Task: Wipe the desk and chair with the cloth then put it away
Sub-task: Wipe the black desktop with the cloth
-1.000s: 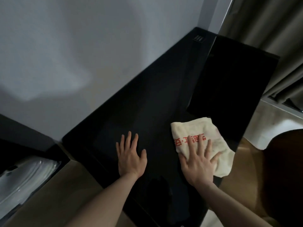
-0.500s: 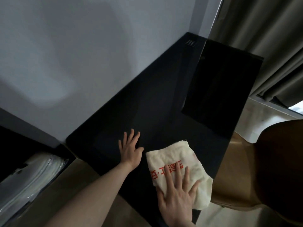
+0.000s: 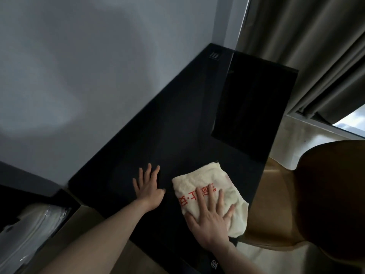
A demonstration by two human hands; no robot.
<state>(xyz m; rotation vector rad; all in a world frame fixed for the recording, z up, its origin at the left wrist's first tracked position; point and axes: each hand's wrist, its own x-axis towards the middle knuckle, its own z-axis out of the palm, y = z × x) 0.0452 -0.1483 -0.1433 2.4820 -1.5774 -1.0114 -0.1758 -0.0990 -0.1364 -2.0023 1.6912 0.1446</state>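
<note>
Cloth (image 3: 211,192), cream with red lettering, lies bunched flat on the black desk (image 3: 167,135), near the desk's front edge on the chair side, one corner hanging just over that edge. Right hand (image 3: 212,218) lies flat on the cloth's near half, fingers straight and spread, pressing it to the surface; no pinch or curl round the fabric. Left hand (image 3: 149,187) rests open on bare desktop just beside the cloth, fingers straight, apparently bracing. A darker glossy panel (image 3: 254,107) sits toward the far right corner of the desk, well apart from the cloth. Brown chair (image 3: 316,194) stands just off the desk's right edge, untouched. Curtain (image 3: 308,46) and a strip of window beyond. Judgement: desk-wiping step in hand, chair not yet begun, putting away still far off. Next move likely calls for keeping palm pressure and sweeping the cloth over the unwiped far stretch, minding the overhanging corner so it does not drag off.
</note>
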